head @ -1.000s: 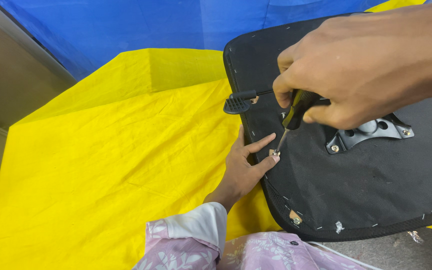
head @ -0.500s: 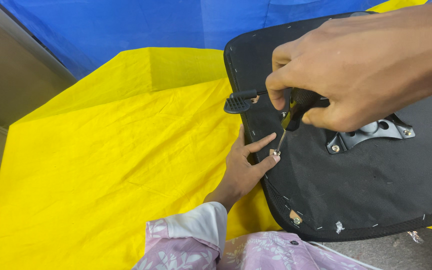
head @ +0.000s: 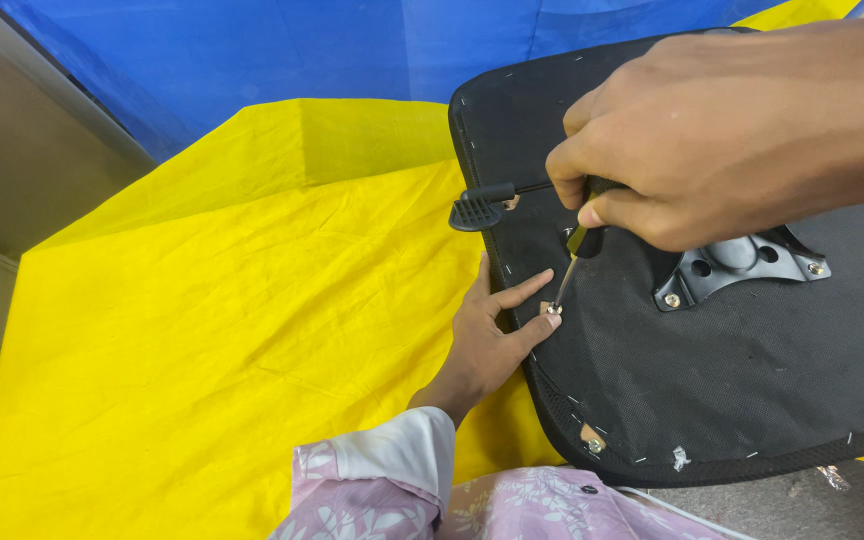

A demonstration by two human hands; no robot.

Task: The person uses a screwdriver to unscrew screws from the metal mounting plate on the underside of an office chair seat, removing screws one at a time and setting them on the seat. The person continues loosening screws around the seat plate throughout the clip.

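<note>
Head cam looking down: right hand has its fingers wrapped tight round a screwdriver with a black and yellow handle, thin shaft angled down to a small screw near the left edge of an upturned chair seat. Seat underside is black fabric stapled round the rim, lying on a yellow cloth with blue cloth behind. Left hand lies flat, thumb and forefinger spread narrow either side of that screw, touching the seat edge. A black metal bracket is bolted mid-seat, and a ribbed black lever sticks out past the left rim. Two tan tabs sit along the lower rim.
</note>
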